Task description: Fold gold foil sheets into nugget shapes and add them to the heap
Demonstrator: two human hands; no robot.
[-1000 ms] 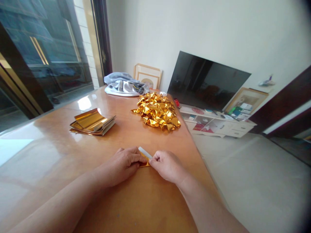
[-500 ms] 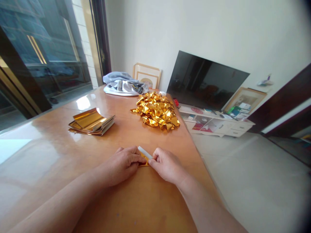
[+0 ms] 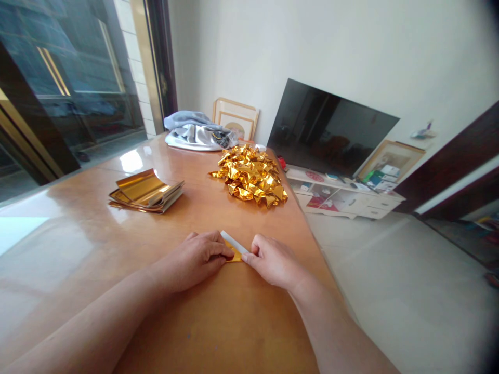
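A small folded sheet of gold foil paper lies on the wooden table between my hands. Its pale backing shows as a strip along the upper edge. My left hand presses the left part, fingers together and covering it. With thumb and curled fingers, my right hand pinches the right end. Beyond them, a heap of folded gold foil pieces sits near the table's right edge. To the left is a stack of gold foil sheets, its top sheet curling up.
Bundled grey-blue cloth lies at the table's far end, in front of leaning picture frames. A television stands behind a low white cabinet on the right. Glass doors are on the left.
My right hand has slid slightly right along the foil paper, showing more of the pale strip and gold surface. My left hand stays pressed on it. The view has shifted a little.
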